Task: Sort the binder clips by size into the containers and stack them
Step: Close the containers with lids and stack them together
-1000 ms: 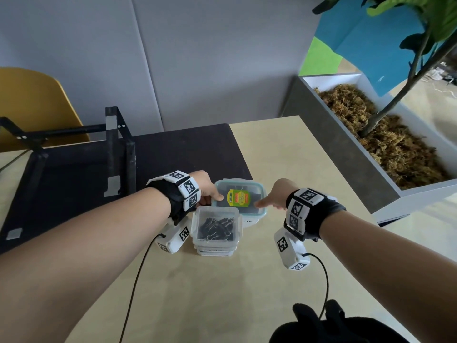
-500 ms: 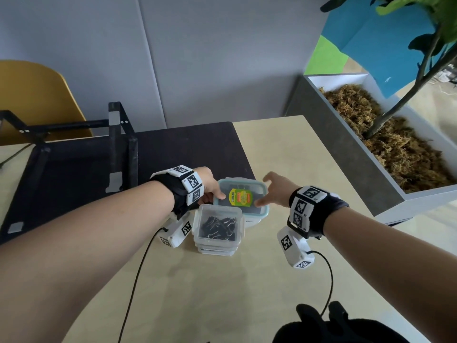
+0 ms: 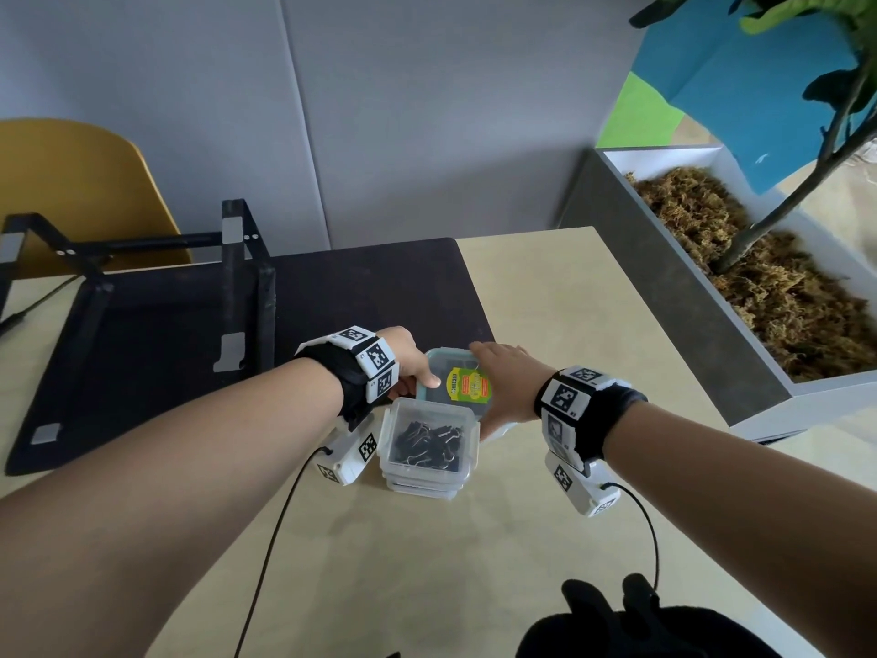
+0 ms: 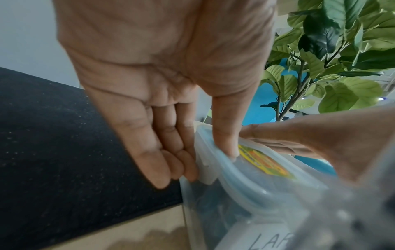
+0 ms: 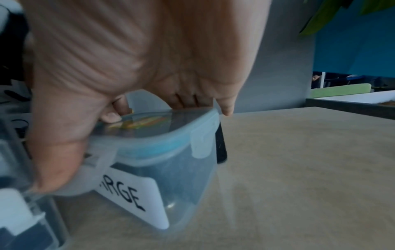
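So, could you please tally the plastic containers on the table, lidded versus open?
Lidded container: 1
Open container, holding clips: 1
Total: 2; the layers beneath the open one are unclear.

Lidded LARGE container behind open clip-filled container — touching.

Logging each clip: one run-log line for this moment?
stage: closing LARGE container | left hand: pressing lid | right hand: on lid | clip tub: open
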A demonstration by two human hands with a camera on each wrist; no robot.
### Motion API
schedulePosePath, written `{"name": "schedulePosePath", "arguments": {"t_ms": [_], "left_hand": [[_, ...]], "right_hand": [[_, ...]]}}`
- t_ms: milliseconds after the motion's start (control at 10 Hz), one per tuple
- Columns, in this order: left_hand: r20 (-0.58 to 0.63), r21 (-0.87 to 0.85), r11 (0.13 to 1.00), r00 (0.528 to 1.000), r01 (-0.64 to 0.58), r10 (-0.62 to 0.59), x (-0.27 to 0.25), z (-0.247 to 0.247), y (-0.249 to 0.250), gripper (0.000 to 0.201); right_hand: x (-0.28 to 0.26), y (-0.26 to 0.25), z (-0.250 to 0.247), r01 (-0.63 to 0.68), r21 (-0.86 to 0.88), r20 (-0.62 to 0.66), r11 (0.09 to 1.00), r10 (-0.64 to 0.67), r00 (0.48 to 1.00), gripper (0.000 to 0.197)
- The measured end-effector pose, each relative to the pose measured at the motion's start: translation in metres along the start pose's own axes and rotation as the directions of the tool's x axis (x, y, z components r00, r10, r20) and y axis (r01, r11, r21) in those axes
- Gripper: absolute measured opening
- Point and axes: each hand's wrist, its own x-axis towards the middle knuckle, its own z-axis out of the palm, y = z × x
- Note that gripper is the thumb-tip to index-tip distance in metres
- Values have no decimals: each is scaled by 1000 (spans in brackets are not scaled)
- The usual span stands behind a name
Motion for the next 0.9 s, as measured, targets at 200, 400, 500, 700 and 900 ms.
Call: {"name": "schedulePosePath", "arguments": {"t_ms": [200,400,500,700,900], "left_hand": [[22,-4,1000,1000,-18,18,-3,-2,1,21],[36,11,1000,999,-29,28,-4,-1,-1,23],[22,9,999,999,-35,35,-5,0,-2,24],[-3,158,978,990,-138,141,-13,0,-5,36],[-100,392,908,974,-150,204,-23,-6,0,48]], "right_hand": [[3,-3,3,-1,-36,-39,999,-1,999,110],[5,-9,10,-28,-133,-79,991,18,997,98],[4,-10,11,-41,-137,-91,990,29,995,99],[2,-9,11,-49,-133,-39,990,44,998,125],[-10,-3,-15,-52,-1,63,999,52,997,109]]}}
